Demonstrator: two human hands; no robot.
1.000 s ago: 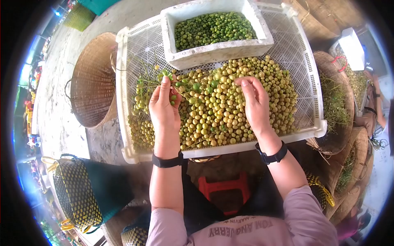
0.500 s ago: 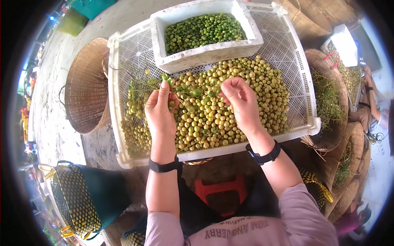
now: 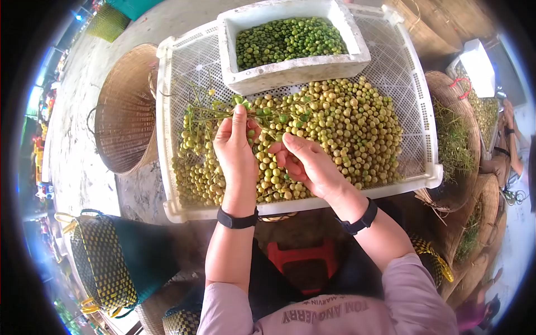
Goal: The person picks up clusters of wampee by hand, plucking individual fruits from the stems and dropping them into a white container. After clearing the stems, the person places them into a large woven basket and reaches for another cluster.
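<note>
My left hand (image 3: 235, 151) pinches a thin fruit-bearing twig (image 3: 205, 115) between thumb and fingers. Its stalks spread to the left, and a few green fruits (image 3: 283, 118) show to the right of the thumb. Close beside it, my right hand (image 3: 312, 167) has its fingers curled together just below those fruits; what lies in them, if anything, is hidden. Under both hands, a heap of small round yellow-green fruits (image 3: 357, 131) covers much of a white perforated plastic tray (image 3: 413, 151).
A white foam box (image 3: 296, 77) of darker green fruits stands on the tray's far side. Woven baskets (image 3: 125, 111) flank the tray, the right one holding loose stems (image 3: 451, 139). A red stool (image 3: 301, 255) is below, and a woven bag (image 3: 103, 265) stands at lower left.
My right hand has moved left and down, closer to my left hand. My left hand keeps its pinch on the twig. The whole view has shifted slightly.
</note>
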